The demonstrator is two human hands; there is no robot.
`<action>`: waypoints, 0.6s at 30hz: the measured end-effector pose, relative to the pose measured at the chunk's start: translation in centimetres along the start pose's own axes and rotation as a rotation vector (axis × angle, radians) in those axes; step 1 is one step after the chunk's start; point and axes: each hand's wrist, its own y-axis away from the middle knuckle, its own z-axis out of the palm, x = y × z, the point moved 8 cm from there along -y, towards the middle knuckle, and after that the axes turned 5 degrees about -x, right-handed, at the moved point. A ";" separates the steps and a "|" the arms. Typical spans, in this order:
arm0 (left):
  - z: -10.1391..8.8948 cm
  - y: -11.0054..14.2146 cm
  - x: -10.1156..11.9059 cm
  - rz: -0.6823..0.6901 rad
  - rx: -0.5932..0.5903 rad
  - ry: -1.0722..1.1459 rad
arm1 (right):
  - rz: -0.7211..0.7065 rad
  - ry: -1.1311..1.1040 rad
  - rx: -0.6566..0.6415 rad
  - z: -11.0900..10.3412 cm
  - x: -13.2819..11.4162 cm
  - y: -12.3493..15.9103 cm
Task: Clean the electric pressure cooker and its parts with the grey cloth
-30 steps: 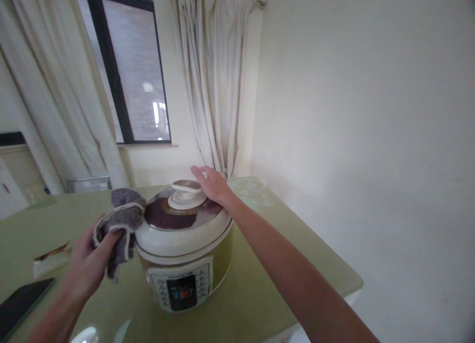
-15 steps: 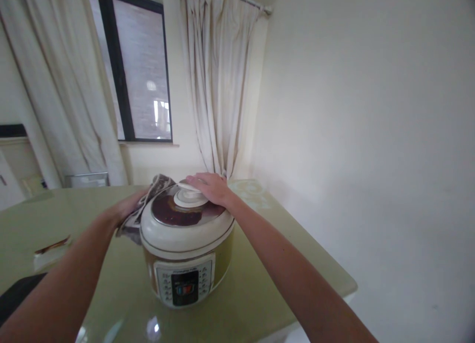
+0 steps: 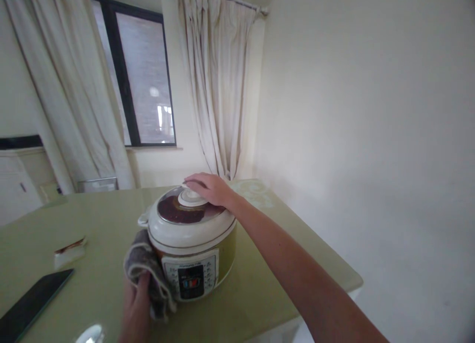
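An electric pressure cooker with a white lid and a dark front control panel stands upright on the green table. My left hand is closed on a grey-brown cloth, which presses against the cooker's lower left side. Part of that hand is hidden behind the cloth. On top of the lid, my right hand is wrapped over the round white knob, its fingers pointing left. The right forearm crosses in front of the cooker's right side.
A black flat device lies at the table's front left, with a small white packet beyond it. The white wall borders the table's right side. Curtains and a window are behind.
My left hand has brought the cloth from the lid's upper left edge down and towards me, onto the cooker's lower left side. The right hand stays on the knob.
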 end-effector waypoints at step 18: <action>8.1 4.4 26.4 1.145 -0.264 -0.710 | 0.088 0.123 -0.141 0.1 2.8 -0.4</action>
